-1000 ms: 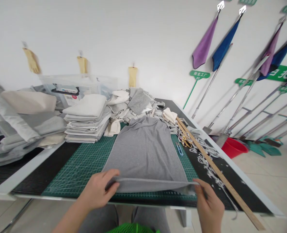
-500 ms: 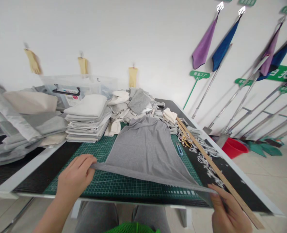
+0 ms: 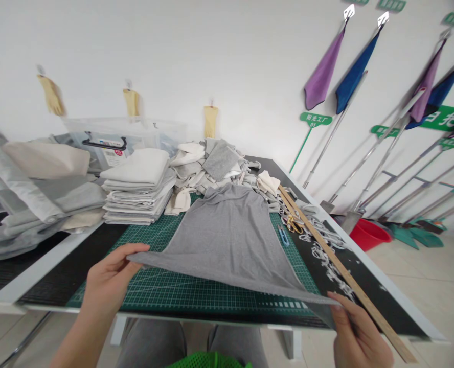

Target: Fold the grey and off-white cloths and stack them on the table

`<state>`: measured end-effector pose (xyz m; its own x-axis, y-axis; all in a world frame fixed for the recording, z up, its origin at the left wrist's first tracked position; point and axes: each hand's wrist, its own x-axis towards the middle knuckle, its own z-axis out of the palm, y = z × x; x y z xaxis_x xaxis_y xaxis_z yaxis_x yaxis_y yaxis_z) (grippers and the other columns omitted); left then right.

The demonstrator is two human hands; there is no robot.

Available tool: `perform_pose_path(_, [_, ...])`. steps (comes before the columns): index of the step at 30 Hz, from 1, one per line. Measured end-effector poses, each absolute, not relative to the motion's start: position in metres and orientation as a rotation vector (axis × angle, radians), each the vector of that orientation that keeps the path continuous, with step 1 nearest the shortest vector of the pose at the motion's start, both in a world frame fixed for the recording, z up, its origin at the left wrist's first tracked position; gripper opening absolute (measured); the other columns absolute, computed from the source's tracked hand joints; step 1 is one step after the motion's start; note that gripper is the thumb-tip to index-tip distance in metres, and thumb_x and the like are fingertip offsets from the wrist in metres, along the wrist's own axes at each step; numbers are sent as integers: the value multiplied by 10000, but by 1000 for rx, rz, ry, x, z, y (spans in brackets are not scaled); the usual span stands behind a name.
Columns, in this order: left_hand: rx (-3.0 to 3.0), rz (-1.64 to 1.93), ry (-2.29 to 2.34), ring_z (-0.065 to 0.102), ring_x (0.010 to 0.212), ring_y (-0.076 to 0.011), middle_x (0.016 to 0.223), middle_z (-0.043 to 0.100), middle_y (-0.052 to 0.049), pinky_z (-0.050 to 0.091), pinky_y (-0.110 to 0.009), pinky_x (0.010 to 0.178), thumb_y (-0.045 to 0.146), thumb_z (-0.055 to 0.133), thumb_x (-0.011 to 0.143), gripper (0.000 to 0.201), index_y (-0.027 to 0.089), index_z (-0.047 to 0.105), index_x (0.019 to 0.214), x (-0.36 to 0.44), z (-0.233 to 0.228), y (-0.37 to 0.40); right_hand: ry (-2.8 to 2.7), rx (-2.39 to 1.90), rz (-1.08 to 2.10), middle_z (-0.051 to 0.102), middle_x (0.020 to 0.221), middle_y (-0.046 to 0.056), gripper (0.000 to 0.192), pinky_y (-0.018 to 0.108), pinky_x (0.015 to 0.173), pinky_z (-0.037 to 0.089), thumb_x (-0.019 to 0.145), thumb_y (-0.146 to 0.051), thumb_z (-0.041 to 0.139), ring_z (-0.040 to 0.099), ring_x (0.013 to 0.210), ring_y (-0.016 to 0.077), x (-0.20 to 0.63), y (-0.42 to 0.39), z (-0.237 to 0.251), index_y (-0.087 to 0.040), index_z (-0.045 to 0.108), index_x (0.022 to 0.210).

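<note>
A piece of grey fabric (image 3: 227, 240) stretches over the green cutting mat (image 3: 165, 291), its near edge lifted off the mat. My left hand (image 3: 110, 276) pinches the near left corner between thumb and fingers. At the opposite corner, my right hand (image 3: 355, 327) grips the edge, with part of the cloth hanging below it. The far end of the fabric lies against a heap of cloth scraps (image 3: 215, 163). Just right of the fabric lie blue-handled snips (image 3: 283, 235) and gold-handled scissors (image 3: 294, 224).
A long wooden ruler (image 3: 345, 271) runs along the table's right side, beside white thread scraps (image 3: 332, 266). Folded cloths (image 3: 137, 189) are stacked at left, near loose fabric (image 3: 46, 189) and a clear plastic box (image 3: 115, 140). A red bucket (image 3: 368, 235) stands on the floor at right.
My left hand has shifted slightly left and its grip on the corner now looks more like a fingertip pinch. The near edge sags a bit more; my right hand has barely moved.
</note>
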<state>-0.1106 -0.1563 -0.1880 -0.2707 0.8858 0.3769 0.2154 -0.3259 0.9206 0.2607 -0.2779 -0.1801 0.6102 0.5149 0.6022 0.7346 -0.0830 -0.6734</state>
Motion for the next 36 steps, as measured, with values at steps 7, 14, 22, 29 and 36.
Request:
perform_pose_path(7, [1313, 1679, 884, 521, 661, -135, 707, 558, -15, 427, -196, 533, 150, 633, 555, 115, 197, 644, 659, -106, -176, -157, -992, -1739, -205, 603, 735, 60, 343, 254, 578, 371, 674, -453, 495, 537, 685, 191, 263, -275, -186, -142, 597, 774])
perform_pose_path(14, [1155, 1674, 943, 489, 569, -110, 611, 553, -4, 398, -176, 465, 193, 660, 510, 105, 188, 649, 614, -105, -178, -155, -987, -1747, -181, 607, 733, 57, 352, 256, 599, 376, 671, -460, 494, 539, 691, 192, 266, -274, -189, -143, 601, 780])
perform_pose_path(22, [1103, 1478, 1114, 496, 647, -130, 707, 570, -17, 399, -182, 527, 182, 635, 526, 186, 172, 636, 712, -102, -182, -150, -998, -1751, -197, 604, 743, 54, 332, 243, 578, 372, 676, -437, 503, 537, 689, 184, 271, -274, -196, -146, 602, 802])
perform_pose_path(29, [878, 1455, 951, 441, 517, -100, 577, 490, 4, 375, -188, 443, 235, 537, 571, 100, 138, 548, 592, -92, -176, -149, -1090, -1752, -144, 615, 726, 38, 303, 226, 590, 389, 675, -421, 509, 547, 684, 172, 266, -272, -195, -155, 602, 786])
perform_pose_path(36, [732, 1377, 1078, 397, 424, -66, 494, 446, 50, 318, -155, 378, 183, 540, 545, 112, 158, 510, 649, -85, -181, -146, -1038, -1749, -68, 605, 682, 22, 318, 230, 612, 386, 679, -456, 480, 536, 658, 166, 249, -267, -188, -166, 594, 746])
